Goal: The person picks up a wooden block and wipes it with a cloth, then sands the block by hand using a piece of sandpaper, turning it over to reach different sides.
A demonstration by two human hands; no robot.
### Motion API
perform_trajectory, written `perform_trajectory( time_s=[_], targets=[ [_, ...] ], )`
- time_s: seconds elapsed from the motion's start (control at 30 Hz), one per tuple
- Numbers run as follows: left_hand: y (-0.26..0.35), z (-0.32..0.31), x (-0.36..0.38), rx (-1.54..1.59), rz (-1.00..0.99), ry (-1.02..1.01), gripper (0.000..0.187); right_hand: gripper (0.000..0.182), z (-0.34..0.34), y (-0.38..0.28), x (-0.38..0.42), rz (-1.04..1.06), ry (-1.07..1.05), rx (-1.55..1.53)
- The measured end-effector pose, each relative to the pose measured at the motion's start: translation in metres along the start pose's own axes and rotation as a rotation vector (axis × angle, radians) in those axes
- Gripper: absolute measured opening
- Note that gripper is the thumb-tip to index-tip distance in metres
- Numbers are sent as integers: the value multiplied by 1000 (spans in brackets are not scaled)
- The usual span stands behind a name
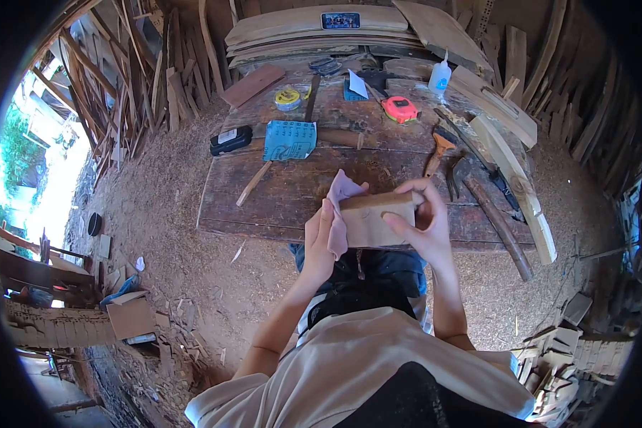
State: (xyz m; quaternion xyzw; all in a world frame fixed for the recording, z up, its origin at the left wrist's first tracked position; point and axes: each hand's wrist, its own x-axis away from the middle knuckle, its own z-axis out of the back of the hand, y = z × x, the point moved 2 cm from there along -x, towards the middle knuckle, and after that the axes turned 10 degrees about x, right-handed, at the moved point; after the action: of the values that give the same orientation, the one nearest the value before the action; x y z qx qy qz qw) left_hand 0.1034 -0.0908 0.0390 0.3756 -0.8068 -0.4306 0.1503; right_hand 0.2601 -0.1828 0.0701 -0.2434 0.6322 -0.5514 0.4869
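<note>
A light wooden block (378, 221) is held between both hands above the front edge of the worn table (264, 187). My left hand (319, 239) presses a pinkish cloth or sheet (339, 207) against the block's left end, its fingers closed on it. At the right end, my right hand (428, 220) grips the block with thumb on the near face and fingers at the top corner. Behind the block lie a blue printed sheet (289, 140) and an orange-handled tool (441, 146).
Around the table lie a red tape measure (400, 109), a yellow tape roll (287, 99), a glue bottle (440, 76), a black case (231, 140), a wooden rod (498, 228) and a long pale plank (517, 185). Stacked boards (285, 28) hold a phone (340, 21).
</note>
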Motion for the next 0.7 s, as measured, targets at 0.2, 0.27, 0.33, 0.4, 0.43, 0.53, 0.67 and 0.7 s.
perform_trajectory(
  time_s=[0.2,0.27,0.33,0.4,0.43,0.53,0.67,0.7],
  targets=[
    [-16,-20,8,55,-180,161,59,59,-36,8,6,-155,285,-187],
    [-25,-33,17,136,-247,301,59,62,-44,26,13,-60,581,-19],
    [-38,-27,20,133,-273,249,56,69,-55,24,25,-199,555,-16],
    [-37,-26,21,107,-354,279,57,74,-67,17,33,26,538,48],
    [-31,-22,19,-23,-378,289,57,77,-67,17,34,91,456,61],
    [-8,-17,8,19,-285,209,56,77,-54,10,25,54,276,21],
    [18,-8,10,-361,279,126,50,74,-34,5,21,33,43,105],
    [-2,7,6,-372,94,4,48,74,-32,-1,19,33,41,101]
  ],
)
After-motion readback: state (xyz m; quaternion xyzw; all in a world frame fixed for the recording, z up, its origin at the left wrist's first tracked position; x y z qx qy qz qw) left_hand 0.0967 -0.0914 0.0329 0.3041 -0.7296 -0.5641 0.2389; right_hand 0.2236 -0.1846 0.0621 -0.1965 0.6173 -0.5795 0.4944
